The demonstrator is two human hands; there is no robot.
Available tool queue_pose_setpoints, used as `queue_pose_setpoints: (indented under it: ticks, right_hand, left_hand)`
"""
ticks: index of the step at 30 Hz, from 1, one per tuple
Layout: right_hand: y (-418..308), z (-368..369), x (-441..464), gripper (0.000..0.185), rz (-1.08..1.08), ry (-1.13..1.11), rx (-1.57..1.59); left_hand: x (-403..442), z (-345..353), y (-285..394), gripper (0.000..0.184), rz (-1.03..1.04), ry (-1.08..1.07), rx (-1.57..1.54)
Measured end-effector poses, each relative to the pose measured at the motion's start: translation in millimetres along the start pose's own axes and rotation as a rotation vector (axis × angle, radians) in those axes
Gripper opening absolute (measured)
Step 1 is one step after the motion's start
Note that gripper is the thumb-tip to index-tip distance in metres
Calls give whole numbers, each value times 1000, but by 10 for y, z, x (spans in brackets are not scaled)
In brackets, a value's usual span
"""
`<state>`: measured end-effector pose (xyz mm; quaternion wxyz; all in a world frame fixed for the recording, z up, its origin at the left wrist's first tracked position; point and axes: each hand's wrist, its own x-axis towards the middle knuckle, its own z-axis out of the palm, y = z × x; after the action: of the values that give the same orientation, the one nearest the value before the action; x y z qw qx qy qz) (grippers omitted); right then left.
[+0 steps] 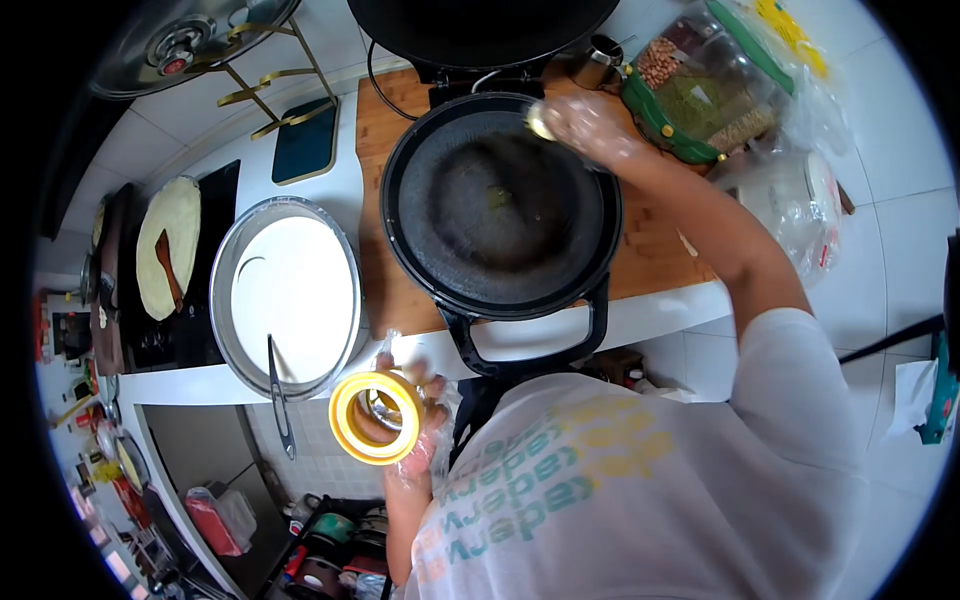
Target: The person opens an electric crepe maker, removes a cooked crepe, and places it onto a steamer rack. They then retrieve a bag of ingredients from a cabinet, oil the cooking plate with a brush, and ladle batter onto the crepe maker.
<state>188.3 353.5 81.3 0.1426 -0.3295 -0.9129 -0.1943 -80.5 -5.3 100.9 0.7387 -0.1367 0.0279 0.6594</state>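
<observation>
Two hands, in clear plastic, are listed in your head view: your right hand (588,125) grips a pale yellowish piece (540,122) over the far right edge of the black griddle (500,235); your left hand (428,440) grasps a yellow-rimmed round item (343,420), its opening turned up. One griddle, lid (490,25) raised, handle towards you, on a wooden board (650,250) upon the surface (660,312); the raised lid probably keeps the plate within reach. One pot (225,330) of white liquid, left of the griddle, its dark utensil handle (279,400) over the near rim, presumably for easy grasping. Hard to make out: your right fingers, blurred; whether the piece touches the plate; the yellow-rimmed item's depth and glossy interior. Hidden: the utensil's lower end, in the liquid. Cut off: the lid's top, by the frame.
</observation>
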Motion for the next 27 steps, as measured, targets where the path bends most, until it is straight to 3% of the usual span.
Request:
queue_pose_setpoints:
  ticks: [4,7,9,12,13,14,15,16,17,18,19,20,23,26,27]
  right_hand:
    - [-430,-1020,-461,13,104,-599,36]
    - [-892,-1292,-757,13,53,-639,234]
    - [-1214,-1439,-648,13,5,-630,386]
    - [-1575,-1028,-429,24,-24,-458,770]
    - [-1653,-1057,-174,26,102,-464,1030]
    - [-1719,-806,-59,26,65,-344,1086]
    - [-1721,-827,184,29,181,-497,1032]
    - [-1713,-692,330,30,217,-413,1069]
    - [-1655,-464,423,30,53,-206,942]
    - [-1611,-392,570,28,258,-288,1035]
    - [-1561,-410,666,26,366,-281,915]
    - [-1479,-302,677,25,236,-162,596]
    - [-1372,-339,586,24,466,-113,885]
    - [-1549,-472,540,21,277,5,962]
    - [-1592,-502,552,23,323,-104,978]
  left_hand:
    - [88,61,45,55,-49,-55,92]
    - [126,162,41,54,-70,-58,113]
    - [135,203,52,51,-82,-65,150]
    - [104,175,88,51,-91,-71,143]
    - [84,165,96,52,-87,-62,129]
    - [47,134,111,52,-76,-44,130]
    - [20,94,121,51,-62,-47,97]
    - [2,59,127,50,-51,-52,64]
    - [-14,37,131,50,-44,-48,55]
    - [-26,20,139,50,-39,-43,46]
    - [-35,11,149,49,-35,-41,38]
    - [-51,6,152,48,-28,-32,40]
    - [-83,25,147,45,-6,-1,76]
    - [-75,24,153,51,-28,-54,36]
    - [-65,2,166,51,-28,-65,38]
